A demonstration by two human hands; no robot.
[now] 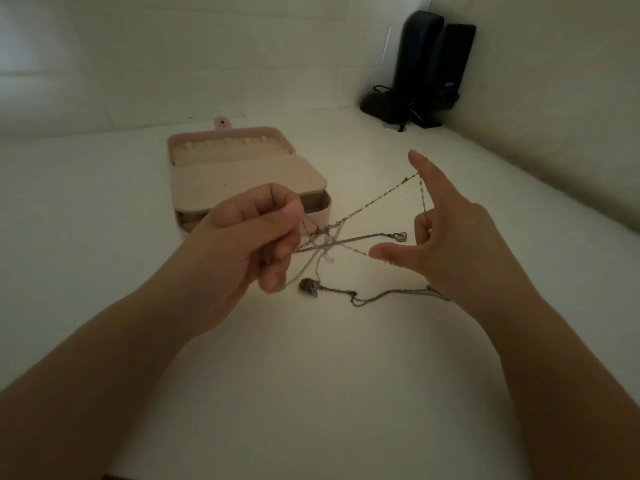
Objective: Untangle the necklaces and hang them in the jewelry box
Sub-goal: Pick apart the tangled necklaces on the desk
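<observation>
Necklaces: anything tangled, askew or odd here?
Yes. The chains cross in a knot between the left hand and right hand. The gold chain is stretched over the right hand's spread fingers. The jewelry box sits open, its hooks bare.

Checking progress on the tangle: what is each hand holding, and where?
The left hand pinches the tangled necklaces beside the knot. The right hand has a loop of gold chain stretched over its spread fingers, not pinched.
</observation>
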